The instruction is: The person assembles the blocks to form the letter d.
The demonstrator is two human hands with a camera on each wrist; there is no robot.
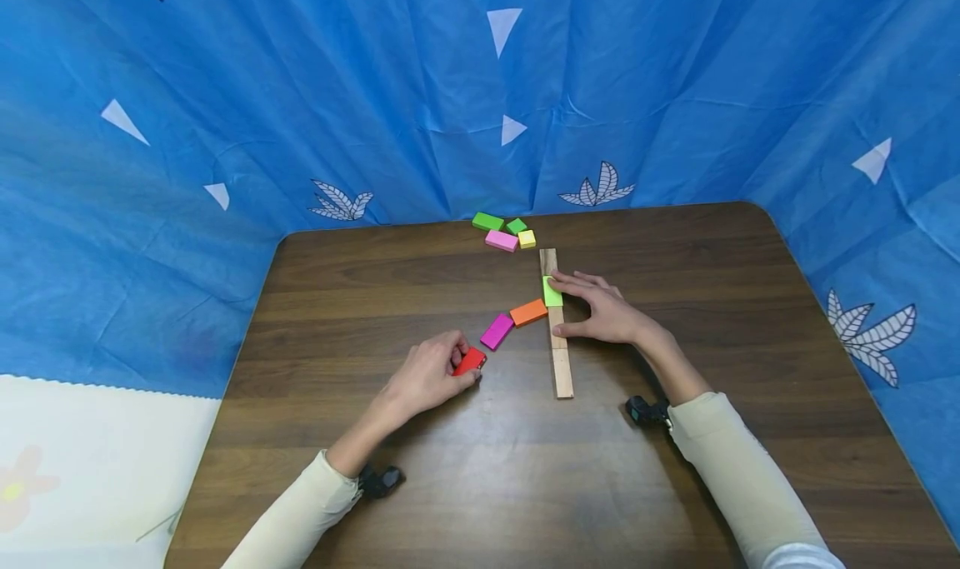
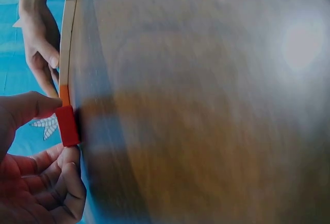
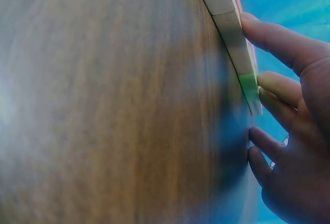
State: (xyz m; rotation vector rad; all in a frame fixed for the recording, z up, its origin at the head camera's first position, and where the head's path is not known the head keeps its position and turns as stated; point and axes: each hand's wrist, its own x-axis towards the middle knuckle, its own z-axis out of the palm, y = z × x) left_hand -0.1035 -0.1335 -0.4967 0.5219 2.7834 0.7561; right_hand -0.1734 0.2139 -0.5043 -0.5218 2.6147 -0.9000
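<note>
A red block [image 1: 470, 361] is pinched between the thumb and fingers of my left hand [image 1: 427, 373], at the near end of a slanting line of blocks. Beyond it lie a magenta block [image 1: 497, 332] and an orange block [image 1: 528, 312], whose far end meets a straight row of plain wooden blocks [image 1: 562, 373]. A light green block [image 1: 552, 291] sits within that row. My right hand [image 1: 603, 315] is spread along the row's right side, its fingertips touching the light green block and its thumb on a plain block. The left wrist view shows the red block [image 2: 68, 126] between thumb and fingertips.
Near the table's back edge lie a green block [image 1: 488, 221], a smaller green block [image 1: 517, 226], a pink block [image 1: 502, 240] and a yellow block [image 1: 527, 238]. A blue curtain [image 1: 420, 94] hangs around the brown wooden table [image 1: 525, 486].
</note>
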